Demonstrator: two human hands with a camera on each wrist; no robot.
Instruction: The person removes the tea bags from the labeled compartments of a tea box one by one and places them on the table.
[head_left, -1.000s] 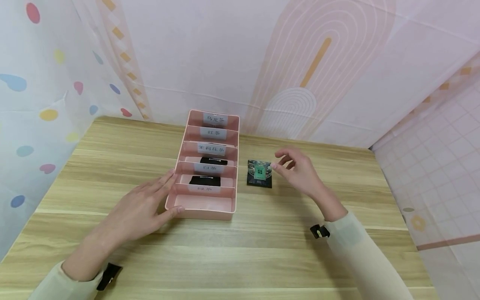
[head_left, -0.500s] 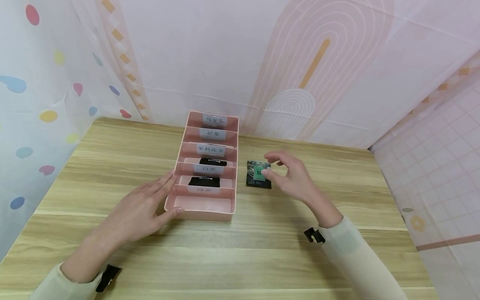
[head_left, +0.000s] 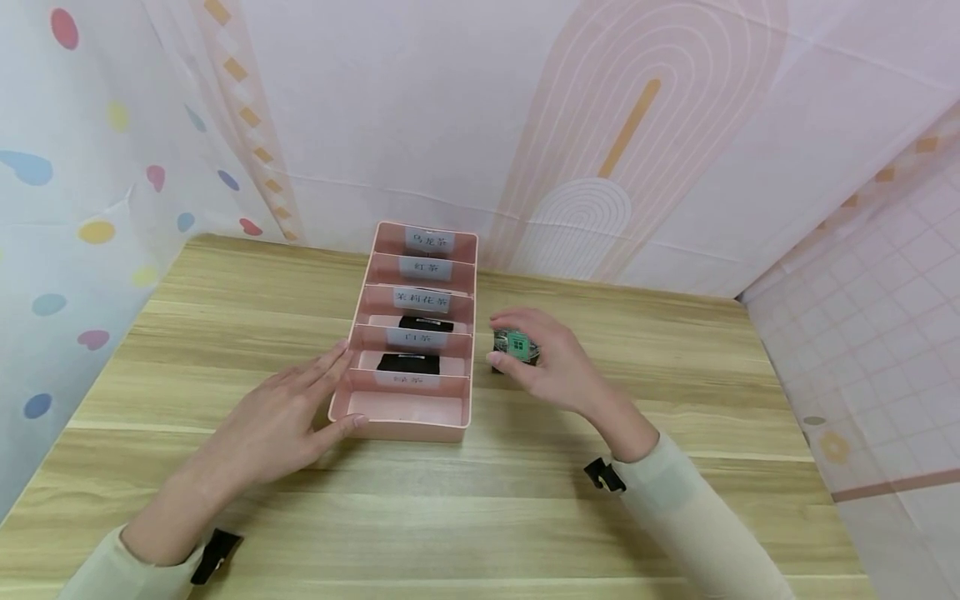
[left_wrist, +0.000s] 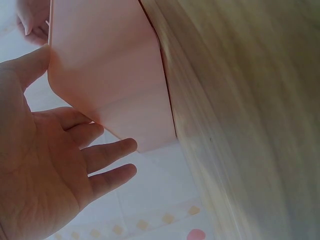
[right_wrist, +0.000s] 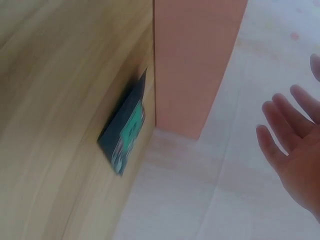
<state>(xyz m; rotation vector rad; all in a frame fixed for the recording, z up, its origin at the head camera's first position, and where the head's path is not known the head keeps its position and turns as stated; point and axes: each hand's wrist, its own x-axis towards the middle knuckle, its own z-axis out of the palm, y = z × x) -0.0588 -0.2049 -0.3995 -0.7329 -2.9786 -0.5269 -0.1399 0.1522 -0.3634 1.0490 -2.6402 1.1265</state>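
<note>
A pink divided box (head_left: 420, 429) stands on the table, its compartments labelled in Chinese characters. Black packets (head_left: 408, 364) lie in two of them. My left hand (head_left: 273, 425) rests against the box's near left corner, fingers along the side and thumb at the front rim; the left wrist view shows the fingers extended by the pink wall (left_wrist: 110, 75). Right of the box, a dark tea sachet with a green label (head_left: 519, 345) lies on the table. My right hand (head_left: 558, 367) hovers over it, thumb and fingers spread around it. In the right wrist view the sachet (right_wrist: 125, 130) is apart from the fingers (right_wrist: 280, 120).
The wooden table (head_left: 450, 517) reaches back to a patterned cloth backdrop (head_left: 420, 108). Another cloth wall (head_left: 885, 333) borders it on the right. Black clips (head_left: 217, 556) hang at both cuffs.
My right hand has moved left and over the tea sachet, partly covering it. The left hand and the box have stayed in place.
</note>
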